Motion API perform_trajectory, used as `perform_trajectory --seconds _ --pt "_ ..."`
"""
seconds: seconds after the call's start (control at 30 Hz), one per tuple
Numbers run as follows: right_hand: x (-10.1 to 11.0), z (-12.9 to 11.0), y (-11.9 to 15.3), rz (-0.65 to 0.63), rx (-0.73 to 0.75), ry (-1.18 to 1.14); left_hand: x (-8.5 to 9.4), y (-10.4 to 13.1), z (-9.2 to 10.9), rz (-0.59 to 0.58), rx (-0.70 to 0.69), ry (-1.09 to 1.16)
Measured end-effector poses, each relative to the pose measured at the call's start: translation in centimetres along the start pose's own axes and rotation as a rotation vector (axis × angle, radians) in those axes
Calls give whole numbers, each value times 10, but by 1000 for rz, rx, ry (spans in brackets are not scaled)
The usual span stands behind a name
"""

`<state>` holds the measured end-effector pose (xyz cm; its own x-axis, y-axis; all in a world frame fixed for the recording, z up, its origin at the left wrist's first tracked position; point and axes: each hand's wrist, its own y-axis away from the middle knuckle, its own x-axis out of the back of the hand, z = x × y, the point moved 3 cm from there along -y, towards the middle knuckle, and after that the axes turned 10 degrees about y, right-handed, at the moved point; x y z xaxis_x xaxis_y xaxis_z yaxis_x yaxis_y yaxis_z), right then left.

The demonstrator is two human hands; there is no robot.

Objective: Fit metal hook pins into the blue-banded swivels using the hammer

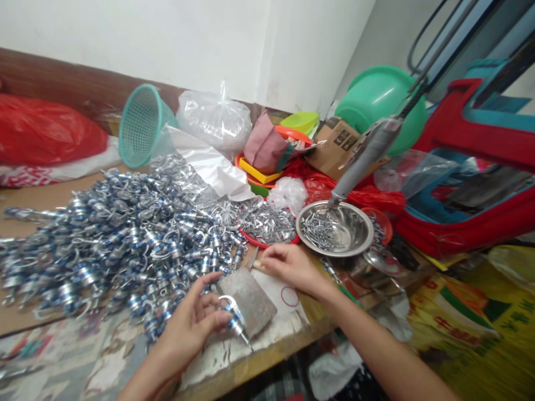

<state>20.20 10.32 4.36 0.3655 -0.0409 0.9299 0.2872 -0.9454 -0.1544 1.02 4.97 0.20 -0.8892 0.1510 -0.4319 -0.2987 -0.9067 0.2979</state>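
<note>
My left hand point(204, 312) pinches a blue-and-silver metal hook fitting point(235, 320) between thumb and fingers, its curved hook upward and its thin shaft pointing down to the right. The fitting is over the near edge of a flat grey metal plate point(246, 301) on the bench. Beyond the plate, my right hand point(286, 267) is closed with its fingertips at a small tan piece, perhaps a handle, beside a pointed metal blade point(252, 259). Its grip is partly hidden. To the left lies a large heap of similar hook fittings point(137, 234).
A red tray of small metal strips point(267, 223) and a steel bowl of pins point(355, 236) stand behind my hands. Above the bowl hangs a grey power driver point(363, 156). A teal basket point(140, 125) and a red-and-blue chair point(443, 223) flank the clutter. A red rubber ring point(289, 297) lies on paper.
</note>
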Motion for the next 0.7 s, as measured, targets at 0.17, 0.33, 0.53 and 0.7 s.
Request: perform_trajectory --seconds 0.17,0.33,0.53,0.7 --pt "-12 -53 29 -157 250 -261 -1 1 3 12 -22 -31" --pt "-22 -52 24 -172 194 -228 -2 2 5 3 -39 -62" --pt "-36 -57 26 -82 111 -155 3 -2 1 -17 -52 -68" --pt "-20 -36 30 113 61 -200 4 -2 1 4 -44 -88"
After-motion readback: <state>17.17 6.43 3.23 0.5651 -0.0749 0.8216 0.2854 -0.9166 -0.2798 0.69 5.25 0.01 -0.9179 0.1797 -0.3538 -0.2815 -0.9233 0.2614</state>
